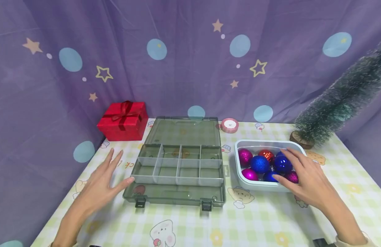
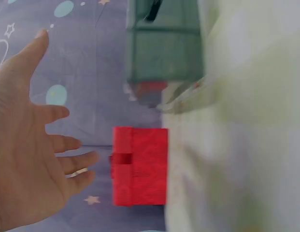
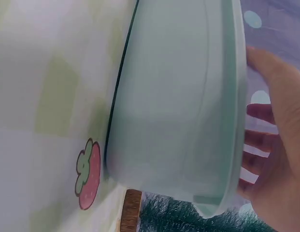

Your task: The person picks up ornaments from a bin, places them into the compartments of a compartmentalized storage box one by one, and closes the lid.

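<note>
My left hand (image 1: 101, 181) hovers left of a grey-green translucent compartment box (image 1: 175, 197), fingers spread and nothing held. The box lies with its lid (image 1: 184, 132) folded back, and its several compartments hold nothing. Over the right part of a pale blue plastic tub (image 1: 255, 185) is my right hand (image 1: 310, 181), thumb and fingers apart above the baubles. Inside the tub lie a glittery blue bauble (image 1: 259, 164), a red bauble (image 1: 266, 155), a shiny blue bauble (image 1: 283, 164) and several magenta ones. In the right wrist view the tub's wall (image 3: 164, 106) hides the baubles.
A red gift box (image 1: 124, 121) with a ribbon bow stands at the back left. Behind the compartment box sits a roll of pink ribbon (image 1: 230, 125). A small frosted Christmas tree (image 1: 338, 99) leans at the right rear. A purple curtain (image 1: 190, 75) hangs behind the checked tablecloth (image 1: 240, 226).
</note>
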Tool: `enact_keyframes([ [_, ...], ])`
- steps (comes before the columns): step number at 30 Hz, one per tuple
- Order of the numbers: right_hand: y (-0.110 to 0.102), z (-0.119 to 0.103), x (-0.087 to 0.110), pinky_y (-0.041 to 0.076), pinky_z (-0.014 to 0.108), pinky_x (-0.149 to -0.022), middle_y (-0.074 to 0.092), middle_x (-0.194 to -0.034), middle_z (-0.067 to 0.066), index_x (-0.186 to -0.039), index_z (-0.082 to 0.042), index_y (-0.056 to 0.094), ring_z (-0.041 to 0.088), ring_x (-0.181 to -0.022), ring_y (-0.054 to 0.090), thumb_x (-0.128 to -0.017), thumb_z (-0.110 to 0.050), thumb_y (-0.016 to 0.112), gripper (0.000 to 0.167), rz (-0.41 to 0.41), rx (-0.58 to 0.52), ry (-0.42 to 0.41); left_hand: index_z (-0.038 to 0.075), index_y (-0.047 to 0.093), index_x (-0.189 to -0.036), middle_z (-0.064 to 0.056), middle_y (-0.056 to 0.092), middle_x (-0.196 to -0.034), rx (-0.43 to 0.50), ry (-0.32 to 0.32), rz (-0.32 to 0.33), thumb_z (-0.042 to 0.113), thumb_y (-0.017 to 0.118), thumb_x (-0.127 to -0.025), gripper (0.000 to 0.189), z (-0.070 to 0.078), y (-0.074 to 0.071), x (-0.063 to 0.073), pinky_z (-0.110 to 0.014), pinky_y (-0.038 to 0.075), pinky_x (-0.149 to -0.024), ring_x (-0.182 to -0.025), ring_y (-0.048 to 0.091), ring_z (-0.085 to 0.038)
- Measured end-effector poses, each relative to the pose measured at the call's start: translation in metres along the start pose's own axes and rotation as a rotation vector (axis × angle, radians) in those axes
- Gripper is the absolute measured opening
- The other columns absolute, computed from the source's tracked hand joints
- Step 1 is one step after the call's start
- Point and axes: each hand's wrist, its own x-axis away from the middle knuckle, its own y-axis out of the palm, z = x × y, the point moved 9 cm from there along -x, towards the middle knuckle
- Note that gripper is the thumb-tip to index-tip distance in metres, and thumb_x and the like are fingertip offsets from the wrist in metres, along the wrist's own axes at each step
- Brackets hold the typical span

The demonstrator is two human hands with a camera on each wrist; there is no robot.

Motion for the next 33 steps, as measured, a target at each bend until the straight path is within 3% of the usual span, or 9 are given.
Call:
enact_keyframes([
  [3,0.000,0.004,-0.002,0.045,0.072,-0.079,0.056,-0.137,0.025,-0.142,-0.001,0.057,0.050,-0.111,0.057,-0.083,-0.037,0.087,0.076,0.022,0.014,-0.004,0.024,0.017,-0.168,-0.021,0.017,-0.169,0.136,-0.127,-0.068,0.050,0.067,-0.099,0.090,-0.010,0.013,0.012,-0.082,0.032,-0.103,-0.144,0.030,-0.055],
  [5,-0.001,0.007,-0.003,0.048,0.070,-0.076,0.059,-0.131,0.026,-0.138,0.001,0.060,0.049,-0.104,0.060,-0.083,-0.035,0.087,0.072,0.035,0.029,-0.011,0.022,0.020,-0.168,-0.020,0.024,-0.168,0.209,-0.175,-0.092,0.049,0.067,-0.100,0.087,-0.014,0.021,0.019,-0.079,0.036,-0.103,-0.143,0.035,-0.051],
  [7,0.000,0.009,-0.004,0.049,0.070,-0.076,0.061,-0.126,0.026,-0.134,0.002,0.062,0.048,-0.099,0.062,-0.083,-0.034,0.087,0.067,0.039,0.041,-0.016,0.019,0.025,-0.166,-0.020,0.032,-0.164,0.277,-0.193,-0.096,0.045,0.068,-0.100,0.083,-0.016,0.026,0.025,-0.074,0.042,-0.102,-0.139,0.043,-0.049],
  [12,0.002,0.016,-0.004,0.052,0.065,-0.070,0.063,-0.121,0.024,-0.128,0.000,0.066,0.043,-0.086,0.065,-0.087,-0.034,0.085,0.057,0.006,0.047,0.021,0.015,0.033,-0.163,-0.019,0.040,-0.160,0.400,-0.193,-0.121,0.038,0.072,-0.099,0.079,-0.020,0.038,0.038,-0.060,0.046,-0.106,-0.140,0.044,-0.045],
  [16,0.006,0.023,-0.005,0.053,0.066,-0.067,0.062,-0.124,0.025,-0.129,-0.002,0.066,0.046,-0.087,0.066,-0.090,-0.034,0.082,0.053,-0.049,0.030,0.075,0.016,0.037,-0.162,-0.015,0.045,-0.158,0.424,-0.202,-0.131,0.038,0.074,-0.098,0.077,-0.027,0.044,0.043,-0.029,0.049,-0.107,-0.142,0.045,-0.037],
  [19,0.009,0.026,-0.007,0.052,0.069,-0.070,0.061,-0.125,0.026,-0.131,-0.003,0.065,0.051,-0.093,0.065,-0.091,-0.032,0.082,0.052,-0.078,0.024,0.096,0.017,0.040,-0.161,-0.010,0.048,-0.156,0.429,-0.200,-0.126,0.039,0.074,-0.098,0.075,-0.031,0.046,0.044,-0.012,0.043,-0.102,-0.141,0.046,-0.032],
  [26,0.010,0.028,-0.011,0.052,0.070,-0.069,0.063,-0.123,0.028,-0.131,-0.002,0.064,0.050,-0.091,0.067,-0.090,-0.025,0.083,0.051,-0.085,0.028,0.095,0.015,0.043,-0.159,-0.015,0.048,-0.155,0.433,-0.128,-0.105,0.030,0.073,-0.100,0.068,-0.031,0.046,0.044,-0.009,0.041,-0.102,-0.137,0.050,-0.042],
  [28,0.010,0.028,-0.011,0.052,0.070,-0.069,0.063,-0.122,0.028,-0.131,-0.002,0.064,0.050,-0.091,0.067,-0.090,-0.024,0.083,0.051,-0.078,0.027,0.094,0.016,0.045,-0.158,-0.014,0.049,-0.155,0.429,-0.126,-0.100,0.030,0.073,-0.100,0.066,-0.032,0.047,0.044,-0.006,0.038,-0.100,-0.136,0.051,-0.041],
  [33,0.005,0.027,-0.009,0.051,0.072,-0.073,0.064,-0.122,0.029,-0.130,0.000,0.064,0.052,-0.097,0.064,-0.089,-0.025,0.084,0.052,-0.026,0.017,0.088,0.015,0.047,-0.157,-0.015,0.051,-0.152,0.430,-0.139,-0.102,0.031,0.072,-0.100,0.065,-0.034,0.050,0.044,-0.011,0.044,-0.098,-0.134,0.053,-0.037],
])
